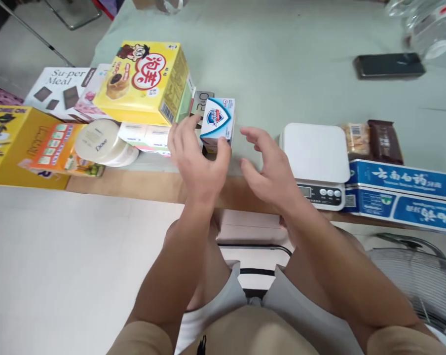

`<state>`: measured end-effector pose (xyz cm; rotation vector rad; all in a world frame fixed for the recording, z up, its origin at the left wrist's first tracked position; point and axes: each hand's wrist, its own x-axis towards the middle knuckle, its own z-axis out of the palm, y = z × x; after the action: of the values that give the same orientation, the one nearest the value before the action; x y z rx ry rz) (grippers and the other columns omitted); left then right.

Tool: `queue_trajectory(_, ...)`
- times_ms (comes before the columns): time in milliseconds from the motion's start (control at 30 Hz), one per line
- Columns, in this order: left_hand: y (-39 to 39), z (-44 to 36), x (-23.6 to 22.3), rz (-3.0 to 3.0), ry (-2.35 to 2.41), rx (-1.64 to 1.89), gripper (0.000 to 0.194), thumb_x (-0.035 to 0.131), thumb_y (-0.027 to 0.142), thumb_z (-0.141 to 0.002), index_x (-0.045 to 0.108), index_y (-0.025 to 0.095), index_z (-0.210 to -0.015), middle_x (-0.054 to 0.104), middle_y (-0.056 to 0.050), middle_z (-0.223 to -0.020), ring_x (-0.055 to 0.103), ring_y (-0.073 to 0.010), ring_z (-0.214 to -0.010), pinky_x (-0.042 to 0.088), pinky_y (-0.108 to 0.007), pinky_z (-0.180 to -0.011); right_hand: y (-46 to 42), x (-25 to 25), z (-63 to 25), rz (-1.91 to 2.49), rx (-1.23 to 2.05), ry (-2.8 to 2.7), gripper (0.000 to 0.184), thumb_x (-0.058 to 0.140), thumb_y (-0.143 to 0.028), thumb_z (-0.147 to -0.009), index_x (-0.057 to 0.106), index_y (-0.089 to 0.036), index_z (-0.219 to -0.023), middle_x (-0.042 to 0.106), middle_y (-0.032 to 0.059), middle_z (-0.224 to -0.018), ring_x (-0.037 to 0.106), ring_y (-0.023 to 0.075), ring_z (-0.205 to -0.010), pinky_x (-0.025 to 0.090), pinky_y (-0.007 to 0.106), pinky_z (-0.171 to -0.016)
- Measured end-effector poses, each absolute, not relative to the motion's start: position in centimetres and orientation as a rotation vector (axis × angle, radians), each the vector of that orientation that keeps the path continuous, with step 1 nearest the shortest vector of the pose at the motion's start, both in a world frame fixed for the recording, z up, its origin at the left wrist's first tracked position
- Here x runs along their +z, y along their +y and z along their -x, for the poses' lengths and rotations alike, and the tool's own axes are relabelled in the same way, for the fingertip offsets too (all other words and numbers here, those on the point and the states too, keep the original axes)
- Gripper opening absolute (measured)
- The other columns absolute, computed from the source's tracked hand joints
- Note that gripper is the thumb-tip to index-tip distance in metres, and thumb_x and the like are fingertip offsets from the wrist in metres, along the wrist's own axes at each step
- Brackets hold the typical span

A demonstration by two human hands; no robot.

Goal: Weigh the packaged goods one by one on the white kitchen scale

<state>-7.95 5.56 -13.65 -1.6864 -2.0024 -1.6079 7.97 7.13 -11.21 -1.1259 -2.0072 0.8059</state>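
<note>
My left hand (201, 160) is curved around the near left side of a white and blue soap box (218, 118), thumb and fingers apart. The thumb tip overlaps the box's near face; whether it touches cannot be told. The soap box sits on top of other boxes, partly hidden beneath it. To its right, my right hand (269, 170) hovers open near the table edge with nothing in it. Left of the soap box, a yellow cream-puff snack box (141, 79) rests on other packages. A white digital scale (315, 153) stands just right of my right hand.
A Dove jar (104, 143), an orange box (55, 148), a yellow box (23, 143) and a Su-per Meal box (56, 91) line the left. Blue toothpaste boxes (404, 180) and small snack packs (386, 140) lie right. A phone (389, 65) lies farther back.
</note>
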Motion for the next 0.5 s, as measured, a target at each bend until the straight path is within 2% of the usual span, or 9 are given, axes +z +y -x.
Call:
queue_trajectory(133,5.2,7.8,-13.2,1.766,-2.224,-1.378,0.05,0.062,0.033,-0.09,0.061,0.023,-0.139,0.068,-0.008,-0.144,0.05,-0.0305,-0.148,0.04,-0.049,-0.127,8.2,-10.9,-5.9,1.164,0.942,-1.989,0.066,0.045,-0.018,-0.087,0.044,-0.022,-0.153,0.053,0.0072,-0.163,0.051,0.0263,-0.15,0.045,0.05,-0.126)
queue_trajectory(233,5.3,7.6,-13.0,1.78,-2.278,-1.329,0.051,0.06,0.032,-0.089,0.065,0.02,-0.138,0.069,-0.01,-0.145,0.054,-0.0314,-0.146,0.042,-0.049,-0.125,8.7,-10.5,-5.3,1.205,1.038,-1.975,0.074,0.046,-0.016,-0.085,0.042,-0.021,-0.159,0.049,0.0044,-0.167,0.044,0.0261,-0.157,0.042,0.05,-0.129)
queue_trajectory(400,5.6,8.2,-13.7,1.8,-2.239,-1.357,0.039,0.058,0.031,-0.093,0.074,0.019,-0.127,0.076,-0.011,-0.13,0.061,-0.0313,-0.138,0.046,-0.049,-0.121,8.9,-10.6,-4.8,1.284,1.163,-1.918,0.072,0.047,-0.016,-0.085,0.052,-0.021,-0.157,0.044,0.0025,-0.169,0.035,0.0264,-0.162,0.031,0.054,-0.134)
queue_trajectory(500,5.5,8.3,-13.9,1.873,-2.065,-1.441,0.039,0.057,0.032,-0.097,0.073,0.02,-0.131,0.075,-0.011,-0.134,0.063,-0.0303,-0.139,0.045,-0.049,-0.122,8.2,-10.6,-4.8,1.258,1.207,-1.843,0.071,0.044,-0.016,-0.087,0.051,-0.02,-0.158,0.042,0.0025,-0.17,0.034,0.0241,-0.162,0.03,0.05,-0.135)
